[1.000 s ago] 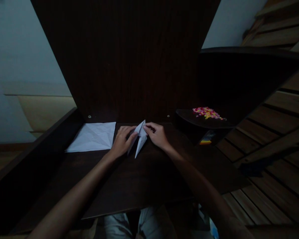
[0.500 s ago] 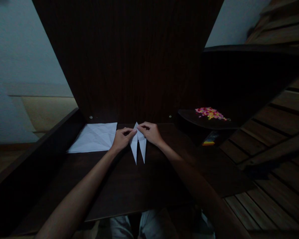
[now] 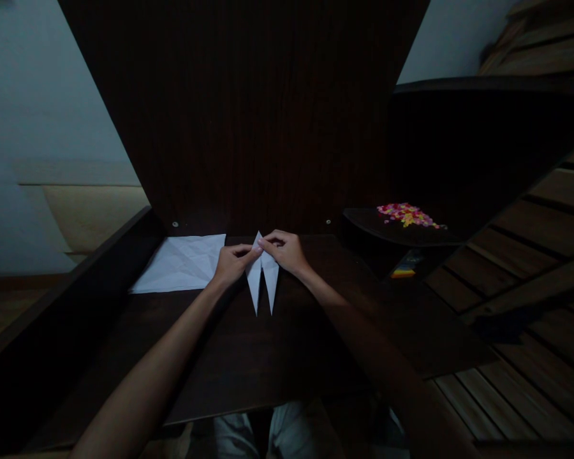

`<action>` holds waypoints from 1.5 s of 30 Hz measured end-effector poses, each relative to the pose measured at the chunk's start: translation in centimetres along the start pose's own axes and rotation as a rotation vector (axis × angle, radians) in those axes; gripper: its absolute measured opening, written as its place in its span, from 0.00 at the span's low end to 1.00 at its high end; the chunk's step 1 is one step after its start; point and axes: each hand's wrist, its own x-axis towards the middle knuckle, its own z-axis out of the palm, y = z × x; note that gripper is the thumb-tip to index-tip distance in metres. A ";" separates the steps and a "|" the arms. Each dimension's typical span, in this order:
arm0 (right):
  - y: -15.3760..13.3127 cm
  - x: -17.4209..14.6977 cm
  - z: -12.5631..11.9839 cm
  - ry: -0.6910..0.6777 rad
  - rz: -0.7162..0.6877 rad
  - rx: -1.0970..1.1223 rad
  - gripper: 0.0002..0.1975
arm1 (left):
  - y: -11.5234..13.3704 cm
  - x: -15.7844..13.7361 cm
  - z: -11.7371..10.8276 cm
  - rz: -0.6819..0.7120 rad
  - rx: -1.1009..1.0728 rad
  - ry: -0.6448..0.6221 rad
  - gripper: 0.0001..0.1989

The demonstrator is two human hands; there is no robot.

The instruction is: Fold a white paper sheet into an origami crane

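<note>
A piece of folded white paper (image 3: 255, 284) is held up over the dark desk, its single point at the top and two long narrow points hanging down with a slit between them. My left hand (image 3: 232, 262) pinches its left side near the top. Thumb and fingers of my right hand (image 3: 287, 250) grip the right side, the two thumbs almost meeting in the middle. The fingers behind the paper are partly hidden. Just left of my left hand, a creased white sheet (image 3: 179, 262) lies flat on the desk.
The dark desk (image 3: 249, 363) has a raised side board (image 3: 76, 299) on the left and a tall back panel (image 3: 249, 115). At the right, a small shelf (image 3: 363, 223) bears a heap of small colourful pieces (image 3: 406, 215). A colourful-edged item (image 3: 405, 266) sits below it.
The folded paper has shifted slightly left, and its two lower points have tilted a little. My right thumb has slid closer to the left one. Both hands keep their pinch.
</note>
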 end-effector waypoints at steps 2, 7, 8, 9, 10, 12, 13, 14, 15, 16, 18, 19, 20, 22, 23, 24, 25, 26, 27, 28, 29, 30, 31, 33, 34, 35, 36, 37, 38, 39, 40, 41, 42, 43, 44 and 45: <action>-0.2 0.2 0.0 -0.044 0.001 0.029 0.12 | -0.1 0.0 -0.2 0.017 0.007 -0.009 0.16; -0.5 0.6 0.2 -0.076 -0.009 0.087 0.13 | -0.2 -0.2 -0.2 0.046 0.015 -0.041 0.15; -0.5 0.6 0.2 -0.071 -0.004 0.095 0.13 | -0.2 -0.2 -0.2 0.050 0.018 -0.044 0.15; -0.5 0.6 0.3 -0.064 0.002 0.104 0.14 | -0.2 -0.2 -0.2 0.054 0.024 -0.046 0.15; -0.5 0.7 0.3 -0.055 0.008 0.113 0.14 | -0.2 -0.2 -0.2 0.059 0.033 -0.047 0.15; -0.6 0.7 0.3 -0.028 0.009 0.118 0.15 | -0.1 -0.1 -0.3 0.082 0.074 -0.063 0.15; -0.6 0.7 0.2 -0.012 0.007 0.109 0.15 | -0.1 -0.1 -0.4 0.100 0.104 -0.077 0.14; -0.6 0.7 0.1 0.006 0.007 0.098 0.15 | -0.1 -0.1 -0.5 0.116 0.135 -0.093 0.14; -0.6 0.8 0.0 0.028 0.010 0.087 0.15 | -0.1 -0.1 -0.6 0.127 0.165 -0.109 0.14; -0.6 0.7 -0.1 0.048 0.018 0.080 0.15 | -0.1 -0.1 -0.7 0.131 0.190 -0.122 0.14; -0.4 0.6 -0.4 0.077 0.043 0.088 0.16 | -0.1 -0.1 -0.9 0.118 0.218 -0.131 0.13; -0.2 0.4 -0.5 0.077 0.062 0.100 0.16 | -0.2 -0.2 -1.0 0.110 0.224 -0.127 0.13; 0.1 0.2 -0.7 0.066 0.083 0.114 0.16 | -0.3 -0.2 -1.1 0.104 0.222 -0.120 0.13; 0.7 -0.4 -1.0 0.013 0.134 0.142 0.16 | -0.7 -0.2 -1.1 0.088 0.190 -0.091 0.14; 1.1 -0.7 -1.3 -0.016 0.151 0.144 0.17 | -1.0 -0.2 -1.1 0.074 0.162 -0.072 0.15; 1.6 -1.1 -1.5 -0.043 0.160 0.134 0.17 | -1.3 -0.2 -1.1 0.053 0.130 -0.049 0.16; 2.0 -1.5 -1.7 -0.074 0.156 0.110 0.17 | -1.7 -0.2 -1.0 0.030 0.099 -0.022 0.17; 2.3 -1.8 -1.9 -0.105 0.142 0.077 0.16 | -2.0 -0.1 -1.0 0.005 0.078 0.001 0.17; 2.6 -2.1 -2.1 -0.133 0.133 0.053 0.15 | -2.2 -0.1 -0.9 -0.014 0.066 0.030 0.18; 2.8 -2.4 -2.2 -0.150 0.124 0.045 0.15 | -2.4 -0.2 -0.8 -0.028 0.063 0.057 0.18; 3.0 -2.7 -2.3 -0.170 0.119 0.049 0.14 | -2.5 -0.2 -0.8 -0.038 0.065 0.079 0.19; 3.1 -2.9 -2.2 -0.182 0.122 0.066 0.14 | -2.5 -0.2 -0.7 -0.045 0.068 0.093 0.19; 3.2 -3.1 -2.2 -0.188 0.134 0.091 0.15 | -2.5 -0.3 -0.6 -0.050 0.069 0.094 0.19; 3.3 -3.3 -1.9 -0.173 0.170 0.155 0.16 | -2.4 -0.4 -0.6 -0.053 0.059 0.064 0.19; 3.4 -3.5 -1.7 -0.153 0.191 0.188 0.16 | -2.3 -0.5 -0.5 -0.054 0.047 0.040 0.18; 3.5 -3.6 -1.6 -0.125 0.213 0.219 0.16 | -2.2 -0.6 -0.5 -0.055 0.033 0.014 0.18; 3.5 -3.7 -1.4 -0.094 0.234 0.251 0.17 | -2.2 -0.6 -0.5 -0.056 0.015 -0.011 0.18; 3.6 -3.9 -1.2 -0.066 0.259 0.281 0.17 | -2.1 -0.7 -0.5 -0.060 -0.004 -0.036 0.17; 3.7 -4.1 -1.0 -0.043 0.285 0.310 0.17 | -2.1 -0.7 -0.5 -0.067 -0.022 -0.062 0.17; 3.8 -4.2 -0.7 -0.028 0.309 0.337 0.18 | -2.2 -0.8 -0.4 -0.075 -0.040 -0.084 0.18; 3.8 -4.4 -0.5 -0.018 0.329 0.360 0.18 | -2.2 -0.8 -0.4 -0.082 -0.058 -0.099 0.18; 3.8 -4.5 -0.3 -0.013 0.344 0.377 0.18 | -2.3 -0.9 -0.3 -0.092 -0.077 -0.103 0.18; 3.8 -4.7 -0.1 -0.013 0.358 0.386 0.18 | -2.3 -0.9 -0.3 -0.103 -0.096 -0.098 0.18; 3.7 -4.8 0.0 -0.013 0.372 0.386 0.18 | -2.4 -0.9 -0.2 -0.116 -0.113 -0.085 0.19; 3.6 -4.9 0.1 -0.018 0.385 0.381 0.18 | -2.4 -0.9 -0.2 -0.129 -0.128 -0.067 0.19; 3.5 -5.0 0.2 -0.032 0.398 0.371 0.18 | -2.5 -1.0 -0.2 -0.141 -0.138 -0.052 0.19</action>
